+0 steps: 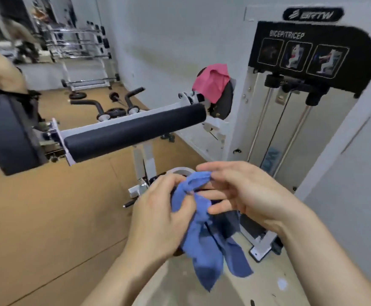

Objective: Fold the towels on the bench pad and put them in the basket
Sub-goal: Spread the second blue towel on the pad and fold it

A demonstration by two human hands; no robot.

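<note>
Two hands work one blue towel [199, 219] in mid-air, low in the head view; no basket in sight.

Left hand [158, 217]: fingers curled, pinching a bunched stretch of the cloth near its upper end. Grasping, not clenched hard as far as can be told.

Right hand [239, 195]: loosely open, fingers spread and slightly bent. Fingertips [204, 167] meet the top fold of the towel just beside the left hand; whether they pinch it or only touch is unclear through motion blur.

Towel state: crumpled, twisted, two loose tails hanging below both hands. Not folded yet.

Beyond the hands: a long black roller pad [134, 131] of a gym machine crosses up and to the left. A pink towel [211, 81] hangs on the machine further up, above the right hand, well apart from both hands. The weight machine [290, 120] stands behind the right hand.

Judgement on the step in hand: finding corners comes first. Best done by sliding the right hand along the top edge away from the left until the edge pulls straight, then letting the tails drop and shaking out the twist. Folding on a pad rather than in the air would likely keep edges square. Risk: folding while twisted gives a lumpy bundle.
</note>
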